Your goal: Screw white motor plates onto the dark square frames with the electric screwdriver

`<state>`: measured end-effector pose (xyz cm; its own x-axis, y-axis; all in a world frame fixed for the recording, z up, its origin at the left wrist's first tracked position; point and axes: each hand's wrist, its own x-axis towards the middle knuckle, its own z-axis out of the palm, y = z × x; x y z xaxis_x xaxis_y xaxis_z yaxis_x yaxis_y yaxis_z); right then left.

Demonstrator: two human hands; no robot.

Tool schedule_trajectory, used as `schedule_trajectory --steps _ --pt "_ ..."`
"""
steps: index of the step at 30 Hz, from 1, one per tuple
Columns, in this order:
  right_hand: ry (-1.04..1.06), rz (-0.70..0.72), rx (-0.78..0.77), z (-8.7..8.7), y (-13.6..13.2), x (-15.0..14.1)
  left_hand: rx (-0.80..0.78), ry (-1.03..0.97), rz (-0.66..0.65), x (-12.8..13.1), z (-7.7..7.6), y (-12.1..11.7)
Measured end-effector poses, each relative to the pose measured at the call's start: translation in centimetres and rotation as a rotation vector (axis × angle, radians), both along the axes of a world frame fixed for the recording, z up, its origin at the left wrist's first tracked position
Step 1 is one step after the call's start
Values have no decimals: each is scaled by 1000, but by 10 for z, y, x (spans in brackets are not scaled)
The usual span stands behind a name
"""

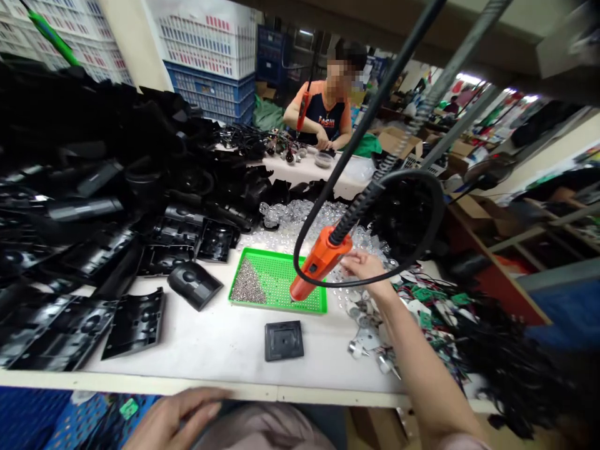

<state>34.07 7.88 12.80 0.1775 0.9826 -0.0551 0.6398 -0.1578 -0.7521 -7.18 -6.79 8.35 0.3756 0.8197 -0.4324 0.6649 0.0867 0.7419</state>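
My right hand reaches over the table to the edge of a heap of small clear plastic parts. Its fingers are bent together; what is between them, if anything, is too small to make out. An orange electric screwdriver hangs on a coiled cable just left of this hand, above a green perforated tray with a pile of small screws. Below my front table edge, my left hand is open, fingers stretched out and holding nothing. A square black plastic part lies between tray and edge.
Black plastic housings are heaped along the left, with a single curved cover beside the tray. At right lie metal pieces, wired green circuit boards and black cables. A co-worker sits across the table.
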Motion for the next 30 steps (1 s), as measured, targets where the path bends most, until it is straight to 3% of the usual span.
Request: schedule_trajectory --steps 3,5,7,8,10,12,15,17,21,23,25,30 --pt "162 70 -89 -8 -63 -22 -38 -183 25 63 23 20" --pt "317 206 -196 -18 -104 -47 -86 -311 -4 97 24 23" --pt "378 276 -193 -28 -137 -73 -146 -412 -67 118 16 21" --pt "328 265 -106 -32 -151 -84 -192 -449 -65 124 11 18" --pt "93 239 211 -39 -171 -100 -306 -509 14 129 2 12" --pt "-196 316 530 -44 -182 -108 -414 -558 110 126 -2 8" --pt "-441 507 730 -50 -182 -108 -412 -537 107 118 3 10" --pt "-466 533 751 -53 -172 -105 -253 -407 59 113 9 15" --pt "-495 517 778 -59 -140 -102 391 8 -2 105 7 32" --pt "-541 523 752 -61 -127 -104 657 101 -136 103 -6 40" --pt "-570 528 680 -64 -123 -107 823 142 -272 102 -22 47" --pt "-582 375 512 -89 -138 -124 1084 221 -327 99 -57 60"
